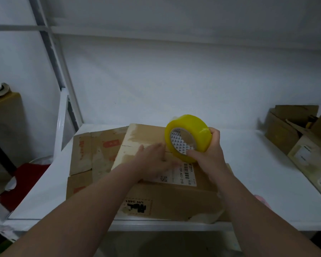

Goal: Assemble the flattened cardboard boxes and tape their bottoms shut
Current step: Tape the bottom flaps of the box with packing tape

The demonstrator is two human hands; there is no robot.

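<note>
At nine o'clock on the white table [258, 173], flattened cardboard [93, 153] lies partly under the box [174, 199] we are working on. The box sits at the middle of the table with its closed flaps facing up. A seam [130, 146] runs across that top face from nine towards three o'clock.

Our left hand [154, 160] lies flat on the flaps over the seam, fingers straight and pressing down, gripping nothing. At two o'clock from it, right by the fingertips, the yellow tape roll [193, 127] stands on edge above the box. Our right hand [209, 151] grasps it, fingers curled round its rim. We cannot tell whether a free end of tape is already stuck down, as the picture is blurred there.

We judge the step to be laying tape along the seam. To do it well, we should:
- hold both flaps level and butted together with the flat hand;
- anchor the tape end past one edge so it wraps onto the side wall;
- draw the roll straight along the seam under light tension;
- smooth the strip down behind it with the left palm.

Far out at three o'clock, other boxes [293, 130] rest on the table, well apart from ours.
</note>
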